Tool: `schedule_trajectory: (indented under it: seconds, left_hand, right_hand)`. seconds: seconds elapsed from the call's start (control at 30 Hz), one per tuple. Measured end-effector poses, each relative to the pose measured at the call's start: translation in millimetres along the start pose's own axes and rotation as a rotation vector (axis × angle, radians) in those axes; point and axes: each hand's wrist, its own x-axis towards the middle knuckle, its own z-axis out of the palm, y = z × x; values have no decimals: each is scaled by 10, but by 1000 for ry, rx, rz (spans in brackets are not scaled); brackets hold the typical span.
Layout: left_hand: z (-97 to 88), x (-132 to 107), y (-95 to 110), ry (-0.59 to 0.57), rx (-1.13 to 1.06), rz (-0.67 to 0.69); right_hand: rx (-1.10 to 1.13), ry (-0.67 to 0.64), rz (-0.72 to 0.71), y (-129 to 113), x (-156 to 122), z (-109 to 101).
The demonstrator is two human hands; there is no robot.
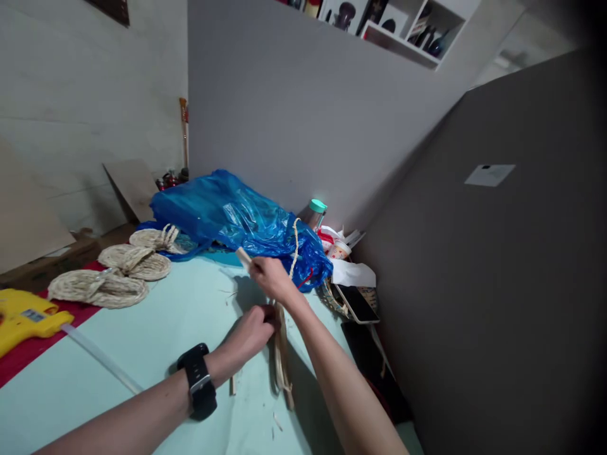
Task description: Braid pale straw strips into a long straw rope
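Note:
My right hand (271, 278) is closed round a pale, flat strip (243, 258), whose end sticks out to the upper left. Just below it, my left hand (258, 327), with a black watch on the wrist, has its fingers closed at the top of a bundle of long tan fibre strips (283, 366). The bundle trails toward me over the light green table cover (190, 354). My fingers hide where the strips run between the two hands. A short tan piece (232, 385) lies below my left hand.
Left: braided straw coils (98, 287) and a yellow glue gun (28, 319) with a long glue stick. A blue plastic bag (222, 208) fills the back. Right: a green-lidded bottle (315, 213), and a phone (358, 304) on a basket (334, 302) beside the grey partition (474, 284).

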Motion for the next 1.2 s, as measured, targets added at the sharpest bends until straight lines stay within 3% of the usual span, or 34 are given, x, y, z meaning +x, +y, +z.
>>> schedule_trajectory:
  seconds: [0.13,0.23,0.33,0.4,0.43,0.47,0.57,0.67,0.77,0.87,0.97,1.2]
  left_hand:
    - [2,4,-2,-15,-28,8]
    - [1,3,6,-28,-52,6]
    - [-3,-10,1,-29,-70,-2]
    - [-6,-13,-7,-27,-76,-13]
    - [-8,-12,-9,-30,-79,-17]
    - [-10,-10,-10,-36,-84,-20]
    - [-18,-9,10,-66,-105,-23]
    - [-27,-24,61,-91,-127,-31]
    - [-31,-47,118,-109,-151,-36]
    - [-23,-58,154,-117,-172,-42]
    - [-15,-50,164,-117,-189,-55]
    - [-23,-42,211,-106,-159,-152]
  right_hand:
    - [194,77,-31,168,-277,-434]
    - [261,79,-13,290,-780,-821]
    - [362,-205,47,314,-1471,-1200]
    - [409,-414,-9,270,-1891,-1404]
    - [411,-449,-31,241,-2046,-1474]
    - [422,-404,-50,216,-2149,-1512]
    - [416,-175,43,203,-2113,-1386]
    - [342,19,142,297,-1712,-923]
    - [235,-54,150,394,-1323,-378]
    - [222,-58,139,429,-1185,-37]
    - [268,-47,114,457,-1233,40]
    - [436,77,142,606,-1309,-49]
